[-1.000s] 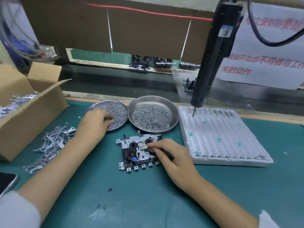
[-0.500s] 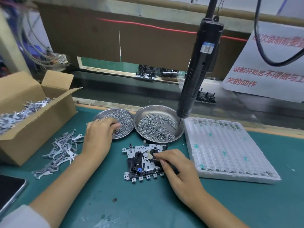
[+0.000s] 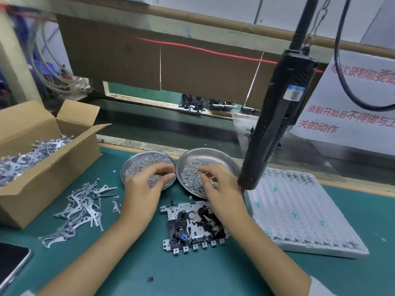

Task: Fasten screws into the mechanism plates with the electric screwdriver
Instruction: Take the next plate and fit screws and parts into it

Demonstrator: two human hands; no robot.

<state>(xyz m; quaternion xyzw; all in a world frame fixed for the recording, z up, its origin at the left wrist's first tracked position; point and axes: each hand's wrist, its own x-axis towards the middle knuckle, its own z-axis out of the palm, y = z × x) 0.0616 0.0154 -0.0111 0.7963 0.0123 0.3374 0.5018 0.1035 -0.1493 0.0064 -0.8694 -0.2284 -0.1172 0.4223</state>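
Note:
The mechanism plate (image 3: 192, 229), silver with black parts and a blue piece, lies flat on the green mat in front of me. My left hand (image 3: 145, 186) is over the left steel dish (image 3: 123, 172), its curled fingertips pinching into the small screws (image 3: 147, 162). Beside it, my right hand (image 3: 220, 186) reaches into the right steel dish (image 3: 213, 154), with fingers and thumb curled down into its screws (image 3: 189, 178). Nobody holds the black electric screwdriver (image 3: 271, 129), which hangs tilted above the right dish's edge.
A white foam tray (image 3: 299, 212) lies right of the plate. An open cardboard box (image 3: 47, 167) of metal levers stands at left, with loose levers (image 3: 83, 208) scattered before it. A phone (image 3: 10, 268) sits at the near left corner. Behind the mat runs a conveyor.
My right hand has left the mechanism plate and moved up into the right dish of screws. My left hand stays in the left dish. The view has tilted upward.

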